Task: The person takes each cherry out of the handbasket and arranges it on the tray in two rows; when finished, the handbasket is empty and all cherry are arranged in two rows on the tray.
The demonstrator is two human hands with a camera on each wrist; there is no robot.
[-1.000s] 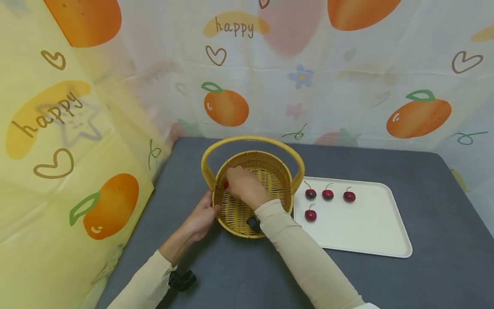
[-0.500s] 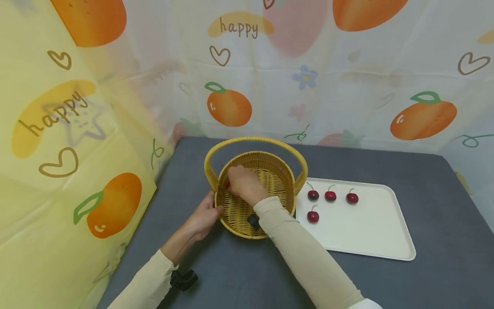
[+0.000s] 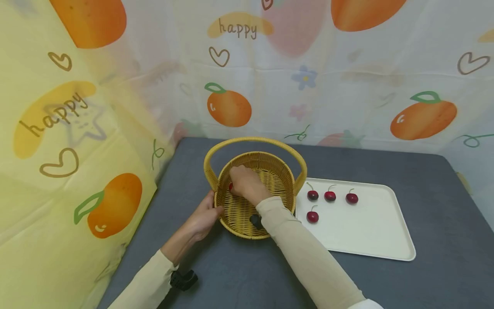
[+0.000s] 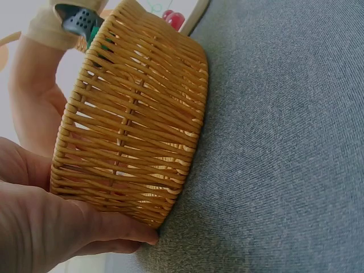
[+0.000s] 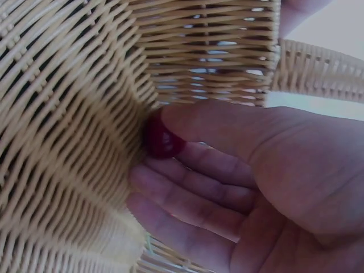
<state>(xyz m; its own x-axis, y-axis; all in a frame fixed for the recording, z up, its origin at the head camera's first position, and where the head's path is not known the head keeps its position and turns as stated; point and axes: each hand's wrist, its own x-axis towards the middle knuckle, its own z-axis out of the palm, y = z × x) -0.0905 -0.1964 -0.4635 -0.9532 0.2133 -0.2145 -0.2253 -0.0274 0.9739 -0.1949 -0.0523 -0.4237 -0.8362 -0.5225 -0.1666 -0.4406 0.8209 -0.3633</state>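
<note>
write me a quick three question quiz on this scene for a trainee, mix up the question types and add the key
1. Count: how many cherries lie on the white tray?
2. Multiple choice: where is the right hand relative to the wicker basket? a) wholly behind it; b) inside it; c) wholly left of it.
3. True or false: the left hand grips the white tray.

Key
1. Four.
2. b; it holds a red cherry there, against the wicker.
3. False; it grips the side of the wicker basket.
</note>
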